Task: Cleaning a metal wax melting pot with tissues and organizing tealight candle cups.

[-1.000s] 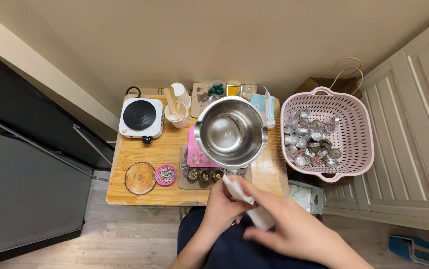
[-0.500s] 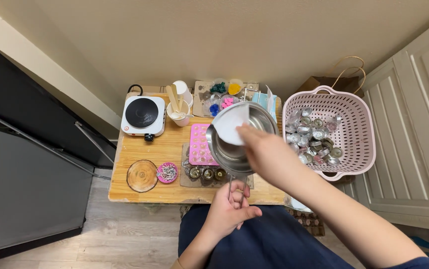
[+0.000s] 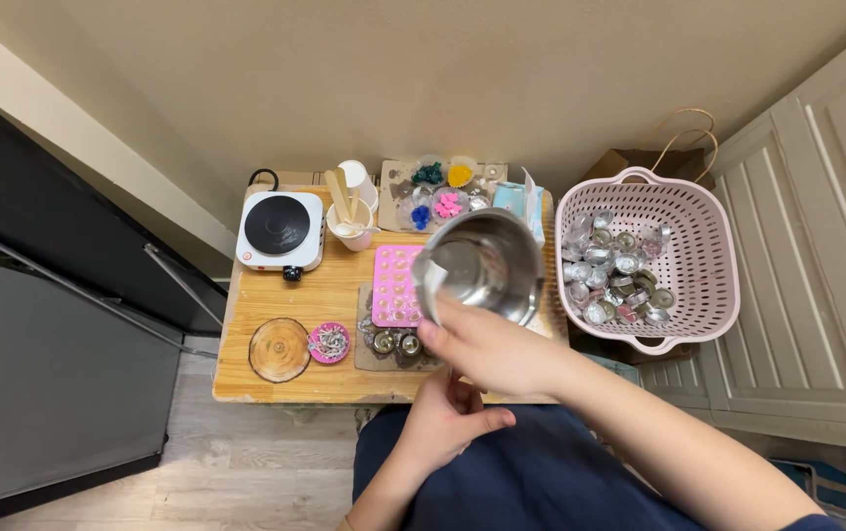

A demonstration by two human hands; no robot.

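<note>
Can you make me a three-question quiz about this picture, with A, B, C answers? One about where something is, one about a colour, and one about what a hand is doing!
1. Where is the hot plate?
A. At the back left corner of the wooden table
B. Inside the basket
C. On the floor

2. What colour is the basket that holds the small metal cups?
A. Green
B. Pink
C. Black

3. What is the right hand doing?
A. Resting flat on the table
B. Reaching into the basket
C. Holding a white piece at the steel pot

Answers: 1 A, the hot plate sits by the table's far left edge. 2 B, its slotted walls are pink. 3 C, the fingers pinch the white piece against the pot's rim, while the left hand stays near the lap.
</note>
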